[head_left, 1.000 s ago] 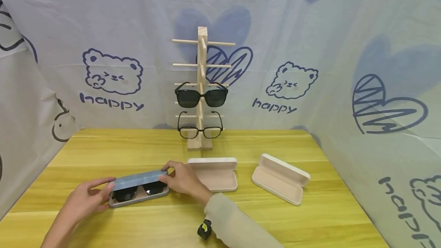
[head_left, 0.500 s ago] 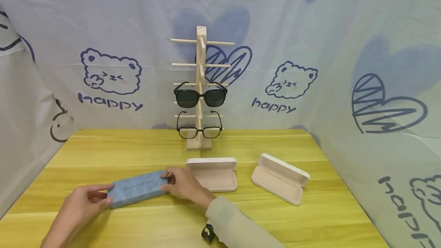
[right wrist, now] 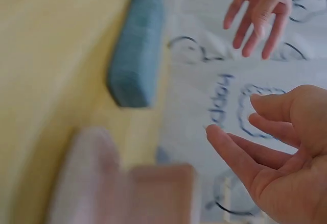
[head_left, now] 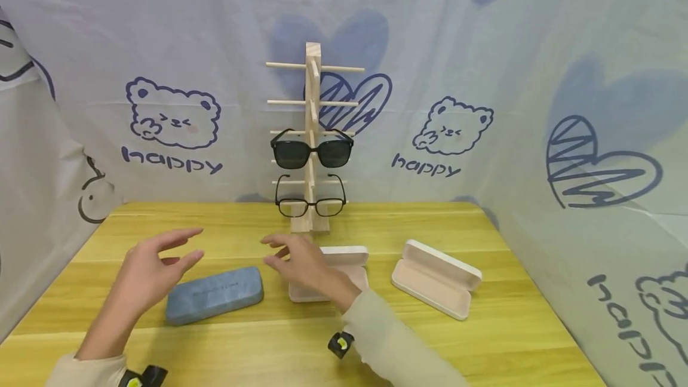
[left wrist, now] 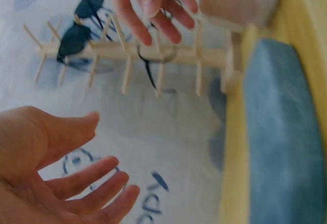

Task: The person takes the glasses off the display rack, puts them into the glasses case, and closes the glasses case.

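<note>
A blue glasses case (head_left: 215, 295) lies closed on the table at the left front, slightly angled. My left hand (head_left: 156, 267) hovers above its left end, fingers spread and holding nothing; the left wrist view also shows it apart from the case (left wrist: 283, 132). Over the open white glasses case (head_left: 344, 273) in the middle, my right hand (head_left: 301, 261) is raised with loosely bent fingers and nothing in them. It covers the left part of that case. In the right wrist view the blue case (right wrist: 137, 50) is well apart from both hands.
A wooden glasses stand (head_left: 313, 94) rises at the back, bearing black sunglasses (head_left: 312, 153) and black-framed glasses (head_left: 310, 206). Another open white case (head_left: 438, 279) sits on the right of the yellow wooden table (head_left: 484, 345). A printed cloth (head_left: 242, 106) hangs behind.
The blue case's lid came down over the sunglasses inside, both hands holding its ends. Since then both hands have let go and lifted up off it, the right one moving rightward.
</note>
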A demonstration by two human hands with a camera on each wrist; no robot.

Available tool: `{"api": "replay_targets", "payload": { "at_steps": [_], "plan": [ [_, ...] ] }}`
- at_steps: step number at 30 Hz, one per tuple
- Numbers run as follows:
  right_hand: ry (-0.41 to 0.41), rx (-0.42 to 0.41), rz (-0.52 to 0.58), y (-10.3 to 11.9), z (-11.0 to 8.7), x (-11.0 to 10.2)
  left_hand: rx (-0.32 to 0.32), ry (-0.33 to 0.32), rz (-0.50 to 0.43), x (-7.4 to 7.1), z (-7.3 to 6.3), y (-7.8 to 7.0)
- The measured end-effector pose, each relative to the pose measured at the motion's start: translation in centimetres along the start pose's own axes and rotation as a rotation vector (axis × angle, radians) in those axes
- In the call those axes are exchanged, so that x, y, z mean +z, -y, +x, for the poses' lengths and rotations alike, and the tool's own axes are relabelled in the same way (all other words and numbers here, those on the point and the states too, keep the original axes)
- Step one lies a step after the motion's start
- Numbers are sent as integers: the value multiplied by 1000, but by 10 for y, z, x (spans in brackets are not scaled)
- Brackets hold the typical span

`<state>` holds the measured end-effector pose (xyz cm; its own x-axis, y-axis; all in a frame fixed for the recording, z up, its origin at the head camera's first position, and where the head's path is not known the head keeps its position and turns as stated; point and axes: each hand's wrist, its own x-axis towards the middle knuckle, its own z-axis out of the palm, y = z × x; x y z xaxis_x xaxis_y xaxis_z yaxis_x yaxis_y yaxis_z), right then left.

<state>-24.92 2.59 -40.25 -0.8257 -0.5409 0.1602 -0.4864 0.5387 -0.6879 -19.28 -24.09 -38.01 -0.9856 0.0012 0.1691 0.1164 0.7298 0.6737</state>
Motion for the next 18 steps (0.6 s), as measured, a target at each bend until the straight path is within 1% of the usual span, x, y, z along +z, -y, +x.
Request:
{"api": "replay_targets", "payload": {
  "at_steps": [3,5,9,13,18],
  "plan": [
    [-53,2,28,1,-1,-23,48,-15,-23,0,9,-21],
    [-78,-8,35,0,-1,-37,78,-19,-34,0,14,-32],
    [-131,-39,29,-5,0,-56,121,-18,-44,3,23,-52],
    [-183,-29,11,-8,0,-74,170,-30,-48,4,35,-67],
    [-223,4,-17,-13,-2,-94,214,-49,-48,5,46,-79]
  ]
}}
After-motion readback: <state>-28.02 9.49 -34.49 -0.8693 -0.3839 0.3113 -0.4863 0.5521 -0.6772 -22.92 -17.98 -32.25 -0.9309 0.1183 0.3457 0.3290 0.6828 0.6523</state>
